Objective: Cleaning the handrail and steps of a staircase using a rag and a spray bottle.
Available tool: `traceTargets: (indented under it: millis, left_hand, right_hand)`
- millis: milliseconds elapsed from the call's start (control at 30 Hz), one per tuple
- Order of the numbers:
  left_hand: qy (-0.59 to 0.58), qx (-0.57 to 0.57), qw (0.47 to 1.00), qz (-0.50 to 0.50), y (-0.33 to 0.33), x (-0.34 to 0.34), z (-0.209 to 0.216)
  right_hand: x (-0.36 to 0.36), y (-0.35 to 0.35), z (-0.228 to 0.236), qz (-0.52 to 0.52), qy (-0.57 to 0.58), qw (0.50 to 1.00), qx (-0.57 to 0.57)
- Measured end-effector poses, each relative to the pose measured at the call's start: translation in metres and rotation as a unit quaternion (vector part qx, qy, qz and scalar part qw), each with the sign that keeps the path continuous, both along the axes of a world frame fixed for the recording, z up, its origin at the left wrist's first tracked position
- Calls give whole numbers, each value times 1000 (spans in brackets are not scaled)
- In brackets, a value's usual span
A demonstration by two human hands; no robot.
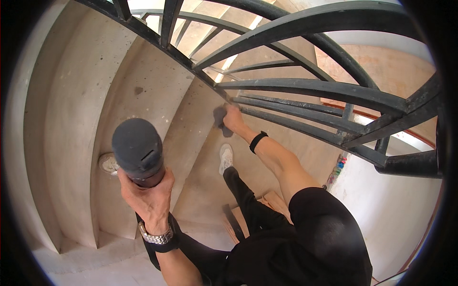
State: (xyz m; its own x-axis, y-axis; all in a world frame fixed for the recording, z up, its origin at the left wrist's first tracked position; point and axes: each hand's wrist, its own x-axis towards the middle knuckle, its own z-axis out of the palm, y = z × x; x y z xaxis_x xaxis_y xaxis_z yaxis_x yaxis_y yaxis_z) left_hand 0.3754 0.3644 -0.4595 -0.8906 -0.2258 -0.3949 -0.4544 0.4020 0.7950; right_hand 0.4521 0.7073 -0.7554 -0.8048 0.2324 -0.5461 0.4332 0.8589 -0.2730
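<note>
My left hand (147, 198) is closed around the lower end of a dark grey, round-topped cylinder (137, 145) with a short dark slot in its side; what kind of thing it is does not show. It is raised above the stair treads. Farther off, my right arm stretches out to the foot of the black metal railing (305, 88). There my right hand (234, 120) is closed on a dark grey cloth (219, 117), close beside the railing's bottom bar. The cloth is slightly blurred.
Curved stone stair treads (71, 95) fan out on the left, with dark spots on them. My shoes (225, 158) stand on different treads. Pieces of wooden board (274, 205) lie behind my leg. Small coloured items (338, 169) line the wall edge on the right.
</note>
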Motion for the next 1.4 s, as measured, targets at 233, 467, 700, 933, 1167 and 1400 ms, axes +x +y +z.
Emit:
traceTargets:
  millis: [233,467,700,933,1167,1400]
  left_hand:
    - [-3,-40,999,23,-11,8,0]
    - [8,-57,997,-50,5,0,-7]
    - [-13,-30,999,-19,-2,3,-1]
    - [9,-56,998,-42,3,9,-5]
    - [16,-67,996,-57,-4,0,-1]
    - [248,-117,940,-202,1,-13,-4]
  right_hand:
    - [-50,-56,-13,-217,337,916,25]
    - [56,-65,-40,-261,106,960,-7]
    - [-44,-59,25,-353,248,898,89]
    - [-4,-33,-51,-248,141,955,80]
    - [67,-75,-15,-202,25,978,-39]
    - [38,3,57,-361,212,902,-106]
